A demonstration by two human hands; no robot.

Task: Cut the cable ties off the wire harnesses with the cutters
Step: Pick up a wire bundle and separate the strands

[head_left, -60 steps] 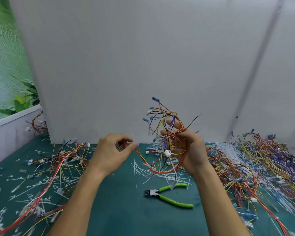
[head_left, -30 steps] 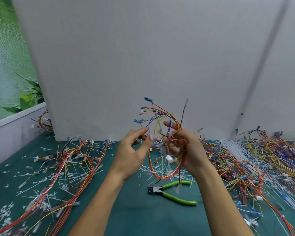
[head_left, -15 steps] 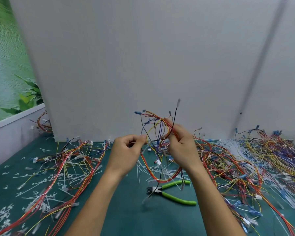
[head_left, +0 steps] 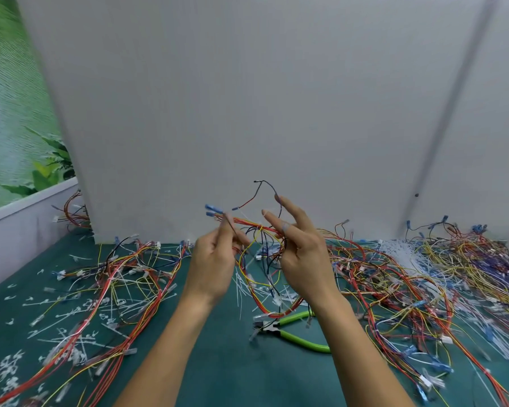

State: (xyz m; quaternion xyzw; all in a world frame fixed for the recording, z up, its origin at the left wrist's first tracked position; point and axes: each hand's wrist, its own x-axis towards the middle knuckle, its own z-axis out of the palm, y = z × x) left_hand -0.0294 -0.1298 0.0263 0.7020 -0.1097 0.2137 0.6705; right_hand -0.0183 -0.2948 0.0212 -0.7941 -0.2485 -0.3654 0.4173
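A wire harness (head_left: 257,230) of red, yellow and black wires with blue terminals hangs in the air between my hands, its loop drooping toward the table. My left hand (head_left: 213,259) pinches its left end near the blue terminals. My right hand (head_left: 301,248) holds the wire bundle on the right with thumb and lower fingers, index and middle fingers stretched upward. The green-handled cutters (head_left: 294,333) lie on the green mat below my right wrist, untouched, jaws pointing left.
A harness pile (head_left: 124,274) lies left on the green mat (head_left: 224,368), among several cut white ties (head_left: 65,321). A larger tangle of harnesses (head_left: 423,274) fills the right side. A white board (head_left: 247,113) stands close behind.
Both hands have risen slightly and my right fingers have spread open upward. The harness has been pulled out flatter between the hands. The cutters have stayed on the mat.
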